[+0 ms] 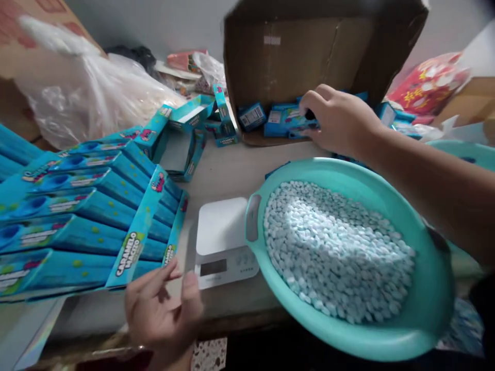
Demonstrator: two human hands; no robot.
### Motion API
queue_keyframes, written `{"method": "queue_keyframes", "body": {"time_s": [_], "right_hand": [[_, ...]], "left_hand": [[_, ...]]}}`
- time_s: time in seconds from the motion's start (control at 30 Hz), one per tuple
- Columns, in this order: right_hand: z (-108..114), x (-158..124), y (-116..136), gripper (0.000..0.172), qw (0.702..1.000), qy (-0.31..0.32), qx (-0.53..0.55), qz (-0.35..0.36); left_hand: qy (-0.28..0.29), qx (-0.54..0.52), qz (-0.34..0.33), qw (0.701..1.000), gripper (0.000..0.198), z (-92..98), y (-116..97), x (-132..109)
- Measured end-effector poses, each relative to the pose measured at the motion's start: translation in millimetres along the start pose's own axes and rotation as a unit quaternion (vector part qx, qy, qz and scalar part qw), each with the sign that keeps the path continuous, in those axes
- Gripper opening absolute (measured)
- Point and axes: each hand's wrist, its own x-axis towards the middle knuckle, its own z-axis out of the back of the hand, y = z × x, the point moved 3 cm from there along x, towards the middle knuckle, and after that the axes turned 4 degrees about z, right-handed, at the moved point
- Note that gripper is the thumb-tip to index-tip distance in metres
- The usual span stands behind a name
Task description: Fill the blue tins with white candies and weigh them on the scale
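My right hand (328,116) reaches into a cardboard box (286,62) lying on its side, its fingers closed round a small blue candy box (284,121). Near the table's front edge my left hand (164,304) is palm up, fingers curled but apart, with nothing in it. Just beyond that hand sits a white digital scale (222,226) with a bare plate. A turquoise basin (328,172) full of small pale candies (336,247) stands right of the scale, its handle beside the plate. Blue display cartons (96,206) stand in rows at the left.
Open blue cartons (189,113) lie behind the rows. A clear plastic bag (116,98) bulges at the back left. At the right are a red bag (429,85) and a second turquoise basin (467,152). Another small blue box (252,117) lies inside the cardboard box.
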Motion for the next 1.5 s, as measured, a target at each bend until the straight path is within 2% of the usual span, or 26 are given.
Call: {"method": "queue_keyframes", "body": {"time_s": [0.03,0.07,0.1,0.13,0.17,0.23,0.27,0.33,0.4,0.43,0.5,0.57,0.63,0.7,0.8,0.9,1.0,1.1,1.17,1.27,1.33,1.4,1.43,1.5], "right_hand": [[12,-20,15,0.049,0.995,-0.027,0.074,0.055],[23,-40,30,0.047,0.982,-0.057,0.151,0.095],[31,-59,43,0.047,0.964,-0.082,0.221,0.122],[36,-76,55,0.049,0.946,-0.079,0.287,0.127],[38,-89,64,0.055,0.926,-0.082,0.349,0.121],[36,-108,74,0.072,0.890,-0.080,0.443,0.072],[32,-116,74,0.081,0.876,-0.081,0.475,0.030],[18,-131,68,0.088,0.859,-0.063,0.501,-0.079],[-1,-148,64,0.087,0.860,0.011,0.484,-0.162],[-12,-157,65,0.089,0.869,0.079,0.459,-0.168],[-31,-172,69,0.097,0.892,0.189,0.398,-0.103],[-44,-178,69,0.102,0.913,0.232,0.335,-0.024],[-55,-175,60,0.102,0.932,0.239,0.272,-0.003],[-66,-167,46,0.103,0.943,0.243,0.224,-0.032],[-76,-158,33,0.107,0.947,0.230,0.214,-0.069],[-75,-159,33,0.099,0.939,0.227,0.248,-0.074],[-65,-164,36,0.089,0.915,0.251,0.293,-0.114],[-54,-164,46,0.075,0.867,0.276,0.371,-0.186],[-51,-160,57,0.061,0.814,0.288,0.452,-0.225],[-53,-150,75,0.045,0.737,0.243,0.583,-0.240],[-57,-147,83,0.041,0.703,0.212,0.630,-0.252],[-61,-147,88,0.039,0.661,0.205,0.657,-0.298],[-63,-150,90,0.039,0.632,0.217,0.665,-0.334],[-67,-155,93,0.043,0.548,0.268,0.681,-0.405]], "left_hand": [[0.001,-0.030,-0.027,0.999,0.047,-4.1,-10,5],[0.028,-0.066,-0.047,0.996,0.062,-10.9,-23,13],[0.077,-0.103,-0.057,0.990,0.080,-20.1,-40,22],[0.160,-0.110,-0.045,0.980,0.094,-32.5,-59,33],[0.220,-0.113,-0.042,0.968,0.097,-44.3,-79,44],[0.324,-0.123,-0.049,0.937,0.076,-69.2,-121,66],[0.346,-0.147,-0.039,0.926,0.063,-80.9,-138,76],[0.366,-0.198,-0.017,0.909,0.049,-104.2,-165,93],[0.362,-0.232,0.020,0.903,0.044,-125.7,-178,103],[0.356,-0.244,0.039,0.901,0.044,-135.1,-180,104],[0.354,-0.261,0.063,0.896,0.044,-150.0,-178,101],[0.365,-0.262,0.059,0.891,0.048,-159.0,-171,92],[0.378,-0.252,0.056,0.889,0.052,-162.0,-160,82],[0.395,-0.243,0.061,0.884,0.053,-160.4,-151,72],[0.432,-0.214,0.052,0.875,0.046,-153.8,-146,63],[0.449,-0.169,0.043,0.876,0.038,-147.7,-147,62],[0.465,-0.140,0.030,0.874,0.036,-145.9,-150,64],[0.477,-0.120,0.005,0.871,0.037,-147.0,-152,64],[0.476,-0.097,-0.006,0.874,0.038,-148.3,-152,64],[0.479,-0.050,-0.017,0.876,0.035,-150.8,-152,65],[0.487,-0.026,-0.018,0.873,0.032,-152.1,-152,66],[0.488,-0.008,-0.012,0.873,0.034,-152.6,-152,67],[0.485,-0.002,-0.009,0.874,0.035,-152.7,-152,68],[0.476,0.002,-0.007,0.879,0.037,-153.0,-151,69]]}}
